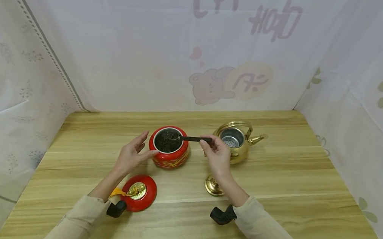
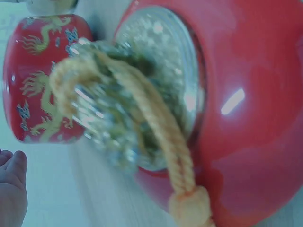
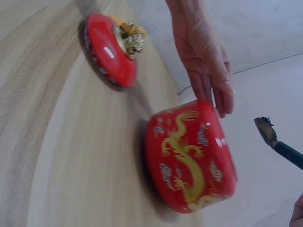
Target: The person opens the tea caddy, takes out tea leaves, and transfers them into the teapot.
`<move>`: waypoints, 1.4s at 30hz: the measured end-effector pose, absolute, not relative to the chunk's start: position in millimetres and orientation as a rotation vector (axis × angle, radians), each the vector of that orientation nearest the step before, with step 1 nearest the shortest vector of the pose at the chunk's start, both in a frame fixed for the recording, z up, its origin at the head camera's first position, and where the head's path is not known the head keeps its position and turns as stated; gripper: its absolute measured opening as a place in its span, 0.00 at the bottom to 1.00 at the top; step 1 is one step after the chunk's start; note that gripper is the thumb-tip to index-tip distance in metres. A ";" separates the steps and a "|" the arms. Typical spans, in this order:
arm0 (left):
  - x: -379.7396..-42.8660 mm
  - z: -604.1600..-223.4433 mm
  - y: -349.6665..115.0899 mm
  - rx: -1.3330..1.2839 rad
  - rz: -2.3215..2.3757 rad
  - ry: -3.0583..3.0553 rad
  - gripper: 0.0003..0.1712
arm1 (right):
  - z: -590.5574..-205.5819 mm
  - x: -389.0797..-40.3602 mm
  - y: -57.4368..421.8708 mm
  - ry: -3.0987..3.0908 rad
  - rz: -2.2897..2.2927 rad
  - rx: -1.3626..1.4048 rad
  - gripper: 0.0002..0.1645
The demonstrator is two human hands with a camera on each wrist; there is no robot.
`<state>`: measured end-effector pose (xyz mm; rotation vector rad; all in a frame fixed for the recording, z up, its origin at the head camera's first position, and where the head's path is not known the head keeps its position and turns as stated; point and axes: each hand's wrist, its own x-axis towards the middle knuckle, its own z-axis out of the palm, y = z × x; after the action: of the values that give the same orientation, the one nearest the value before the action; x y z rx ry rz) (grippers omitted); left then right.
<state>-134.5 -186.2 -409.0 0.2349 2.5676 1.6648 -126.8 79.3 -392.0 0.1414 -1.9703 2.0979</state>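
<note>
Left hand (image 1: 129, 156): unclenched, fingers loosely extended, thumb at the rim of the red jar (image 1: 171, 160), likely to steady it.
Red lid (image 1: 148, 195): on the table (image 1: 275, 180), apart from the jar, seemingly for access.
Red jar: upright between both hands, dark flakes (image 1: 167, 143) inside.
Spoon (image 1: 194, 139): near level above the jar's mouth, perhaps against spills.
Right hand (image 1: 219, 158): pinching the spoon's handle.
Gold teapot (image 1: 239, 153): uncovered, strainer (image 1: 230, 141) exposed.

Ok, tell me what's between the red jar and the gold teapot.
In the head view, the spoon and the right hand pinching it come between the jar and the teapot, with the tabletop showing below.
</note>
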 end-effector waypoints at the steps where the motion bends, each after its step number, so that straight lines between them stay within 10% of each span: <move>1: -133.6 -407.4 -185.2 0.236 1.666 2.572 0.46 | -389.6 -125.3 81.8 -1.951 2.108 0.153 0.11; 42: -152.6 -397.6 -21.0 0.487 1.886 2.315 0.45 | -364.2 -80.0 227.2 -1.632 1.956 0.184 0.13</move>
<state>-152.6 -21.0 -397.6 0.4867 2.3153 1.8858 -80.0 227.2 -364.2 0.1837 -1.6319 1.9561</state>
